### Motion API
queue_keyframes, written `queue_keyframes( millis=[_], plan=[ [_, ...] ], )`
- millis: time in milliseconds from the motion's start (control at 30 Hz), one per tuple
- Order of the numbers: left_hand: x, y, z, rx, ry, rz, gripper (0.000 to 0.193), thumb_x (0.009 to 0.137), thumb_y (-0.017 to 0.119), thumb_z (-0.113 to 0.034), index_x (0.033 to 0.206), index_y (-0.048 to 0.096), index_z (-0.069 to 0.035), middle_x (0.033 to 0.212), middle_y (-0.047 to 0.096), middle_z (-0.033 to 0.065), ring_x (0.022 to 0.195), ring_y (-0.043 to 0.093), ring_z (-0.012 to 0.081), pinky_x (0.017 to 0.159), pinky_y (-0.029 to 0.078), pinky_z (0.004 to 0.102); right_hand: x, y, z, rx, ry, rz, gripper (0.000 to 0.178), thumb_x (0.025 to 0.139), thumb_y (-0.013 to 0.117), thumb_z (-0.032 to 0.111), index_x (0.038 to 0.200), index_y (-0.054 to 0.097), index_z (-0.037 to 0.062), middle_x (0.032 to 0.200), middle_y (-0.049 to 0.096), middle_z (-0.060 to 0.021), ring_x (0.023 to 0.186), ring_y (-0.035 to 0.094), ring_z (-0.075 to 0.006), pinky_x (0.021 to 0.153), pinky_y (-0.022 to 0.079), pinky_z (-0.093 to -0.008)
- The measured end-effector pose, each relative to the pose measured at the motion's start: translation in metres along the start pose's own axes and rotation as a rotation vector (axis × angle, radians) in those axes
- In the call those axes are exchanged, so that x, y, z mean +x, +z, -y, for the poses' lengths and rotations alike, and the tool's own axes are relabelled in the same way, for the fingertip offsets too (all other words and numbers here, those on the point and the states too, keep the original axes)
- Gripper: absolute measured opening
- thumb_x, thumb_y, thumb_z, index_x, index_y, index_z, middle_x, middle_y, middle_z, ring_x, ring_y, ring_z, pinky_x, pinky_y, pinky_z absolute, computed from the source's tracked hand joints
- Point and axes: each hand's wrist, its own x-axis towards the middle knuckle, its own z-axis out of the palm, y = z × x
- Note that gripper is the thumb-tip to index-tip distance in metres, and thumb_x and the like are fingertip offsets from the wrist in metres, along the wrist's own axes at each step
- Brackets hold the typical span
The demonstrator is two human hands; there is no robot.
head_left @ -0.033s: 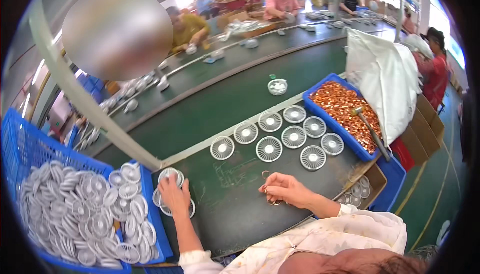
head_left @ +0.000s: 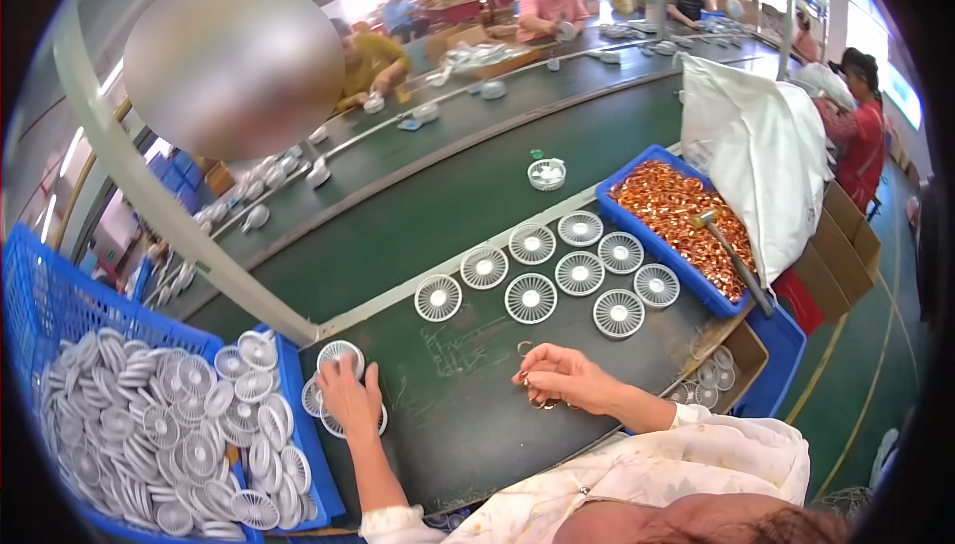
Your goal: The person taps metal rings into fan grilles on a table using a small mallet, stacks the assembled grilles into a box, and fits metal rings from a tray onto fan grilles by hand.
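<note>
While pinching copper rings (head_left: pixel 542 400), right hand (head_left: pixel 562 377); left hand (head_left: pixel 348 397) (fingers spread) flat on white grilles (head_left: pixel 333 415).

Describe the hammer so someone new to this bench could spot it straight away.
Find the blue tray of copper-coloured rings at the right of the green bench, beside a white bag. The hammer lies on the rings, handle pointing to the near right corner. It is the only long tool there.

You have eight white grilles (head_left: pixel 580 272) laid flat in rows on the bench, one blue tray (head_left: pixel 637 221) of copper rings, one hammer (head_left: pixel 731 256) lying on them, and one blue crate (head_left: pixel 60 305) heaped with uncounted grilles.
</note>
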Motion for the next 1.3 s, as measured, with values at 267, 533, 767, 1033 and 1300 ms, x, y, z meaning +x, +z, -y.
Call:
queue_keyframes(
  millis=[267, 533, 767, 1033, 1300],
  plan=[
    [-0.017, 0.001, -0.005, -0.295, -0.195, 0.1, 0.034, 0.075, 0.085, -0.022, 0.102, 0.068, -0.01, 0.105, 0.059, 0.0127, 0.11, 0.055, 0.0368, 0.091, 0.047, 0.0483, -0.01, -0.008, -0.007, 0.035, 0.054, 0.069, 0.025, 0.103, 0.062, 0.016, 0.127, 0.064, 0.0062, 0.12, 0.069, -0.0036, 0.092, 0.066, -0.0094, 0.083, 0.055, -0.0272],
    [-0.022, 0.021, 0.02, -0.084, -0.264, 0.04, 0.079, 0.073, 0.088, -0.03, 0.135, 0.051, 0.002, 0.136, 0.057, 0.0232, 0.129, 0.048, 0.0434, 0.109, 0.04, 0.0508, -0.016, 0.0, -0.005, 0.041, 0.084, 0.07, 0.024, 0.1, 0.066, 0.015, 0.124, 0.066, 0.0078, 0.113, 0.068, -0.0003, 0.095, 0.067, -0.0096, 0.085, 0.055, -0.0261],
    [-0.019, -0.017, -0.023, -0.432, -0.337, 0.013, 0.056, 0.077, 0.083, -0.005, 0.125, 0.054, -0.008, 0.098, 0.066, 0.0147, 0.088, 0.067, 0.0323, 0.078, 0.053, 0.0407, -0.011, 0.006, 0.0, 0.014, 0.053, 0.025, 0.027, 0.099, 0.068, 0.013, 0.124, 0.065, 0.0046, 0.107, 0.068, 0.0006, 0.093, 0.069, -0.011, 0.082, 0.056, -0.0238],
    [-0.081, -0.037, -0.117, -1.61, -0.758, 0.324, 0.019, 0.097, 0.067, -0.005, 0.116, 0.061, -0.004, 0.104, 0.07, 0.0057, 0.091, 0.069, 0.012, 0.074, 0.059, 0.0269, -0.006, 0.02, -0.005, -0.073, -0.001, 0.064, 0.027, 0.099, 0.066, 0.007, 0.125, 0.064, 0.0012, 0.111, 0.068, -0.0033, 0.095, 0.069, -0.0119, 0.084, 0.057, -0.0253],
    [-0.111, -0.038, -0.141, -1.818, -0.868, 0.349, 0.021, 0.106, 0.056, -0.018, 0.115, 0.059, 0.0, 0.108, 0.07, 0.011, 0.093, 0.072, 0.0178, 0.081, 0.063, 0.0342, -0.005, 0.05, 0.0, -0.479, -0.274, 0.048, 0.03, 0.094, 0.069, -0.001, 0.123, 0.065, -0.0022, 0.116, 0.064, -0.0075, 0.092, 0.069, -0.011, 0.082, 0.058, -0.0264]
  ],
)
